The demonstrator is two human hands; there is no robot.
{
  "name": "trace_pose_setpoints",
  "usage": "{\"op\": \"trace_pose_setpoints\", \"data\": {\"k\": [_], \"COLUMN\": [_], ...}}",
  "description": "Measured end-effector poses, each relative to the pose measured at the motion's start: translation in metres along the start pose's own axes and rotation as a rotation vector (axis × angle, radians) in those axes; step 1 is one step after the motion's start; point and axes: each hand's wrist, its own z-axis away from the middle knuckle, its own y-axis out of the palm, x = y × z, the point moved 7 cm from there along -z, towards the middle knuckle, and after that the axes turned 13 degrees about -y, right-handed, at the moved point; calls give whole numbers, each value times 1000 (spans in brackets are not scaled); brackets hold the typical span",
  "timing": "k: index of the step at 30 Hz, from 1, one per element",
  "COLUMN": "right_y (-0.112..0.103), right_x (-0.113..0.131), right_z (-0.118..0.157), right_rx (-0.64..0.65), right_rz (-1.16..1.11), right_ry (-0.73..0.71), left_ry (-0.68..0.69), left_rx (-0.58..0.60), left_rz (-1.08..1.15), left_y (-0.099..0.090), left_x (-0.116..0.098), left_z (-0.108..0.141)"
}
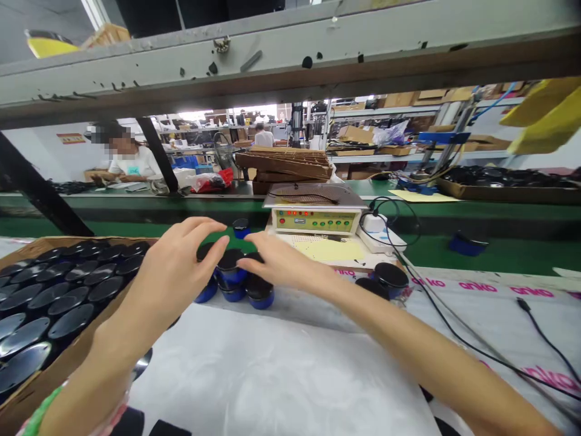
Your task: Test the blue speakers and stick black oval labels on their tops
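Note:
Both hands are over a cluster of short round blue units with glossy black tops. My left hand (184,257) is at the cluster's left side, its fingers curved and its thumb held apart from them. From the right reaches my right hand (279,260), thumb and fingers also apart. Between the two hands a blue-and-black round unit (230,260) rests on top of others. Whether the fingertips touch it I cannot tell. Another unit (260,292) stands below my right hand, and a single one (241,227) sits behind on the green belt.
A cardboard box (68,369) of black discs is at left. Ahead stands a control box (315,221) with lit buttons, beside a white adapter (381,233). A black cable (540,330) lies at right. Overhead runs a shelf beam (281,48). A person (131,160) sits across the belt (436,224).

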Motion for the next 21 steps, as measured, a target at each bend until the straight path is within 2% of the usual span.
{"op": "trace_pose_setpoints", "data": {"k": [2, 4, 6, 8, 10, 11, 14, 16, 18, 20, 21], "right_y": [-28, -47, -52, -46, -39, -36, -31, -17, 9, 33, 41], "right_x": [-28, -61, -89, -108, -113, -110, -84, -58, -32, -17, -15], "right_z": [40, 88, 136, 175, 199, 206, 214, 222, 242, 276, 296], "right_rx": [18, 78, 158, 219, 214, 186, 80, 96, 204, 308, 328], "right_rz": [42, 87, 106, 114, 139, 164, 209, 104, -45, -64, -43], "right_ry": [73, 160, 226, 282, 328, 349, 378, 330, 243, 178, 162], "left_ry": [57, 189, 387, 608, 745, 762, 676, 623, 602, 554, 488], "left_rx": [34, 183, 417, 566, 542, 498, 391, 351, 351, 419, 477], "left_rz": [60, 132, 159, 132, 91, 77, 90, 147, 221, 274, 275], "left_y": [10, 31, 60, 88, 111, 123, 148, 150, 136, 111, 98], "left_x": [-4, -17, -36, -53, -68, -76, -102, -120, -125, -109, -91], "left_z": [16, 41, 78, 122, 160, 175, 209, 219, 216, 202, 193]}}
